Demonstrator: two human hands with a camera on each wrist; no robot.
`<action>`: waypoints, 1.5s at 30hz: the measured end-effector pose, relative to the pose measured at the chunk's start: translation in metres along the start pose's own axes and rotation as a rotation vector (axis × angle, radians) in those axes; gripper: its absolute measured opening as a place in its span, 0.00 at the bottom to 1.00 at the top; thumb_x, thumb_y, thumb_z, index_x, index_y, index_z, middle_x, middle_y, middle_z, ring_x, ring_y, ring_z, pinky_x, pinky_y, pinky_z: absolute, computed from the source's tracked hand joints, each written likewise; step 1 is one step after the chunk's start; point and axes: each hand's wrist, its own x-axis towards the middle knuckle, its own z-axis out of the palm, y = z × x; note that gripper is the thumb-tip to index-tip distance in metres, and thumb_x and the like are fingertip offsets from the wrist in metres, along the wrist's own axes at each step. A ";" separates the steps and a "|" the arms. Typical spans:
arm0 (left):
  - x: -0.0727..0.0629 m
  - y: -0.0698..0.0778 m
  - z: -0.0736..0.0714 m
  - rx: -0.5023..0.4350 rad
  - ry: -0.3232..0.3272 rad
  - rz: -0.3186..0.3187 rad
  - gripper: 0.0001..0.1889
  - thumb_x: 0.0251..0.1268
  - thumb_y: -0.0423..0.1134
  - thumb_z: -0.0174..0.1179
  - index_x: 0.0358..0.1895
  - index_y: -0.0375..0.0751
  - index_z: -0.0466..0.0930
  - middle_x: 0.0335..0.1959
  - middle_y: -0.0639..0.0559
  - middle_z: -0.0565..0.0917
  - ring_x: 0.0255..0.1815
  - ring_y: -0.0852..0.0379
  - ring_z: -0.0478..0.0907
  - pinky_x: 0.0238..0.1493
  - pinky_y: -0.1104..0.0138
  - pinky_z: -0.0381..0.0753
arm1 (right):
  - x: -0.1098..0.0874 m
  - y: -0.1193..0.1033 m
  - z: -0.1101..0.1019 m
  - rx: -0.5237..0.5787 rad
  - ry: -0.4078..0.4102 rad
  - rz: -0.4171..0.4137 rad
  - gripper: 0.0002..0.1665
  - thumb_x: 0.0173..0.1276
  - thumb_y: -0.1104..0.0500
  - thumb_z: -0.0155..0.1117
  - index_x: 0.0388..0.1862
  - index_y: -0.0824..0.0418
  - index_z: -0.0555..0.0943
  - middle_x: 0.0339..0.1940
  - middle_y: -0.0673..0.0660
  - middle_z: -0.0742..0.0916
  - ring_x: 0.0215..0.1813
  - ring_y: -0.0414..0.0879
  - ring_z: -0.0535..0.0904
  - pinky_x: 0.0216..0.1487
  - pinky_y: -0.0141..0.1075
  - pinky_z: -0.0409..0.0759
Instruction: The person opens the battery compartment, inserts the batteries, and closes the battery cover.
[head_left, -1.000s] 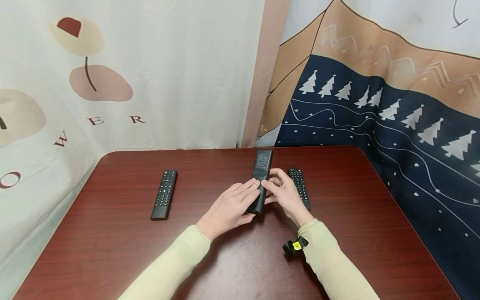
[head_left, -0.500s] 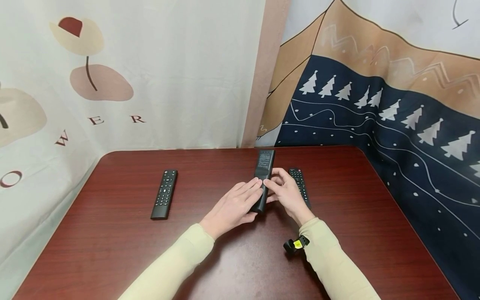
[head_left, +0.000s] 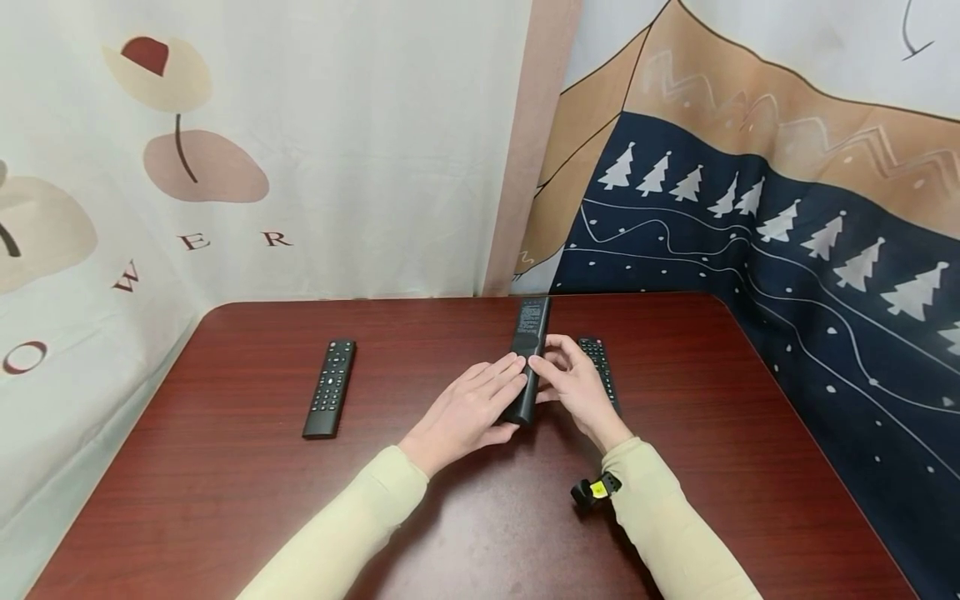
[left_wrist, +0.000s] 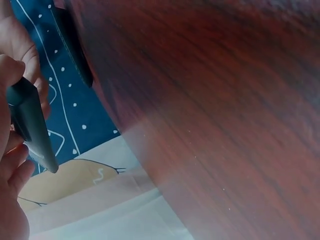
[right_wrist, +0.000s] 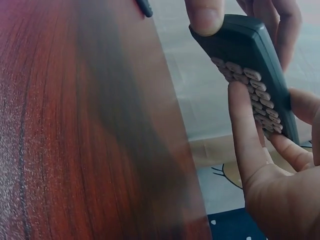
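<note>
Between both hands a black remote control (head_left: 532, 327) is held raised off the table, its labelled back facing up. My left hand (head_left: 461, 417) lays its fingers across the back, while its thumb (right_wrist: 206, 20) grips the near end from below. From the right side my right hand (head_left: 581, 390) holds the same remote, thumb at the edge. One finger (right_wrist: 242, 122) of that hand reaches under to the grey buttons (right_wrist: 260, 95), which face downward in the right wrist view. In the left wrist view the remote (left_wrist: 35, 130) appears edge-on, partly hidden by fingers.
A second black remote (head_left: 330, 387) lies buttons up at the left of the reddish-brown table (head_left: 247, 500). A third remote (head_left: 597, 364) lies just beyond my right hand, partly covered by it. Printed curtains (head_left: 375, 167) hang behind the table's far edge.
Both hands and the held remote have shifted very slightly to the right and away. The grip looks the same, and the other two remotes have stayed put.
</note>
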 end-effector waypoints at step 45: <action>-0.007 0.006 0.007 -0.071 -0.018 -0.098 0.38 0.56 0.54 0.77 0.64 0.37 0.76 0.71 0.40 0.75 0.69 0.39 0.75 0.67 0.53 0.77 | -0.006 0.000 -0.009 -0.015 -0.029 -0.053 0.27 0.76 0.63 0.63 0.71 0.59 0.67 0.57 0.68 0.83 0.41 0.44 0.88 0.38 0.44 0.90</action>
